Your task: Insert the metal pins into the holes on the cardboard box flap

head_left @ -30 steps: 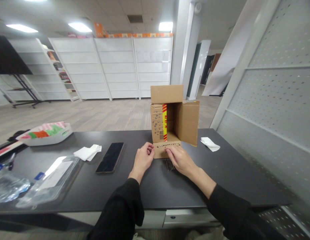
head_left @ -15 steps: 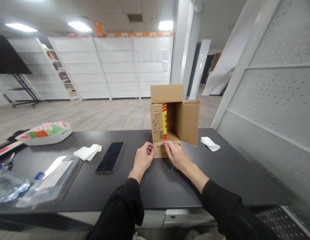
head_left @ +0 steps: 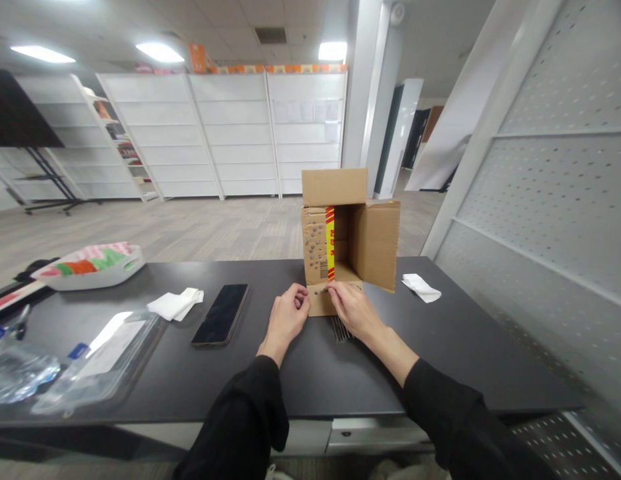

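Observation:
An open cardboard box stands on the dark table with its opening facing me. Many round grey heads, like those of nails or screws, dot its left flap; a few dark ones show on the lower flap. At that lower flap's left edge, my left hand is closed, its curled fingertips against the cardboard. My right hand pinches at the flap's upper middle; whatever sits between thumb and finger is too small to make out. Thin metal pins lie in a row below the flap, partly under my right hand.
Left of my hands lie a phone, a folded tissue and a clear plastic case. Farther left are a water bottle and a white basket of colourful cloth. Another tissue lies right of the box.

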`<state>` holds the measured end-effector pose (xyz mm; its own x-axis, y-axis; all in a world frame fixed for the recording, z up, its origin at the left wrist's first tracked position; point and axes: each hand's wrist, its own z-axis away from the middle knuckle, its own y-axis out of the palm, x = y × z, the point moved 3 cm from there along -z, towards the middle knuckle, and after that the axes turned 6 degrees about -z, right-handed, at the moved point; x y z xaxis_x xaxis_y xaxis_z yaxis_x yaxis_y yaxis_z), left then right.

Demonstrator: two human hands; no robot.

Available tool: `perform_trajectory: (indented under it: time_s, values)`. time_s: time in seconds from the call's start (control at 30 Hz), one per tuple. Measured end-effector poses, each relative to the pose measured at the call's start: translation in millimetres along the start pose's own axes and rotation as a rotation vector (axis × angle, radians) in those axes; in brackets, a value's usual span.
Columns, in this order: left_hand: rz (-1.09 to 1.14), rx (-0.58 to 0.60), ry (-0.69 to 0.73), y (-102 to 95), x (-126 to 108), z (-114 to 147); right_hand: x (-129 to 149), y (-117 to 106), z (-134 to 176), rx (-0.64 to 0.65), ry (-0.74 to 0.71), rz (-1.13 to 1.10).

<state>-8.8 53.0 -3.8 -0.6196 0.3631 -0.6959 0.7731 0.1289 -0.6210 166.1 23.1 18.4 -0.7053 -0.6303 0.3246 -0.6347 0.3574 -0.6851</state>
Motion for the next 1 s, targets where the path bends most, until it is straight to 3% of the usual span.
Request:
perform_trajectory:
  time_s: [1.0]
  values:
    - [0.000, -0.001, -0.004, -0.6, -1.6, 0.2, -4.6, 3.4, -0.5, 0.053, 0.035, 0.079]
